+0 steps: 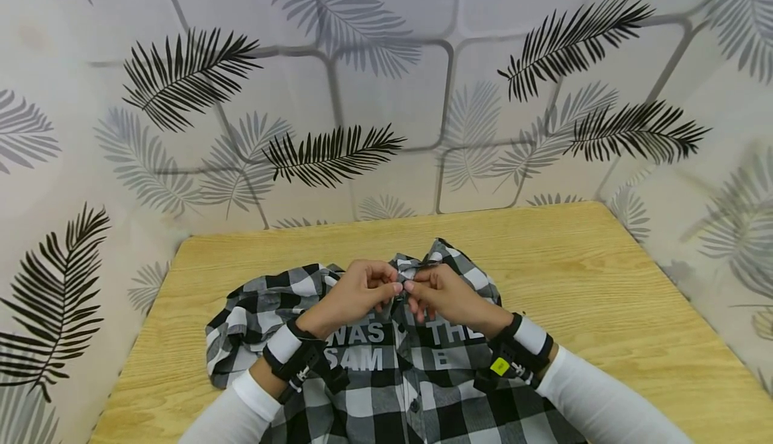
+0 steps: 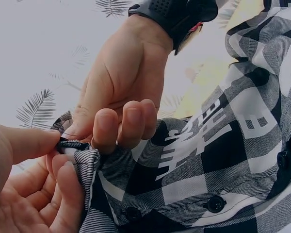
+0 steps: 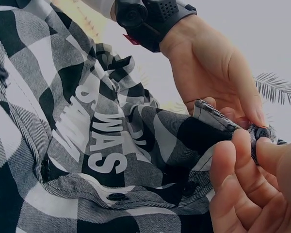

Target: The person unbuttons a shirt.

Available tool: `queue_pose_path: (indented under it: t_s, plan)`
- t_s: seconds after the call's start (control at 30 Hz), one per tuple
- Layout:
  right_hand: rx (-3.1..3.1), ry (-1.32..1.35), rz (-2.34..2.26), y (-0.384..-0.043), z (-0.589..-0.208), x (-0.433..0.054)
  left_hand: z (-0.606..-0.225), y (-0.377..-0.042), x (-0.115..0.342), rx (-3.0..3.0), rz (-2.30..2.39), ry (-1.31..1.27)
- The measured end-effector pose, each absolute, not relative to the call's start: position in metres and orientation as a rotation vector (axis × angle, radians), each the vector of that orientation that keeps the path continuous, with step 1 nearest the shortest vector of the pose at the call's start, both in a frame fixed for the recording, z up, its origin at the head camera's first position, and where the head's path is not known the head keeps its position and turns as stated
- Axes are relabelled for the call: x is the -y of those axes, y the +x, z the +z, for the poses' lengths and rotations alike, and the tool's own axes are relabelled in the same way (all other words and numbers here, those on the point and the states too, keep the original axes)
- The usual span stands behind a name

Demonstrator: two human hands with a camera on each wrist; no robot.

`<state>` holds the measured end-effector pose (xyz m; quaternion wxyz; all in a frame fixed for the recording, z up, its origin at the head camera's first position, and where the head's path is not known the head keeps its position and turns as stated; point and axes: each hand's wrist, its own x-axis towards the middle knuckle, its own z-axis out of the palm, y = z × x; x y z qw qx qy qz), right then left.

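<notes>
A black, white and grey checked shirt (image 1: 377,390) with pale printed letters lies front up, its collar end away from me. My left hand (image 1: 353,296) and right hand (image 1: 453,296) meet at the top of its front opening, just below the collar (image 1: 443,249). Both pinch the shirt's edge there between thumb and fingers, thumb tips nearly together. In the right wrist view a small dark button (image 3: 261,132) shows between the two thumbs. The left wrist view has the folded cloth edge (image 2: 87,158) raised between the fingers, which partly hide it.
Under the shirt is a wooden table (image 1: 580,283), its far edge close to a wall (image 1: 386,108) with a leaf pattern. More dark buttons (image 2: 216,204) run down the shirt front. One sleeve (image 1: 241,316) lies bunched on the left. Each wrist wears a black strapped camera (image 1: 513,353).
</notes>
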<state>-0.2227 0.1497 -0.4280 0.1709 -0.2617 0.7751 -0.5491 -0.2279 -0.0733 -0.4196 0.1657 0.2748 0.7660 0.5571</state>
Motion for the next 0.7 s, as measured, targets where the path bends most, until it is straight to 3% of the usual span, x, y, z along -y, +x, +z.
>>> queue_pose_path:
  t_s: [0.7]
  plan:
    - [-2.248,-0.620,-1.667,-0.218,-0.433,-0.123,-0.426,-0.211,0.070,-2.633,1.456,0.772]
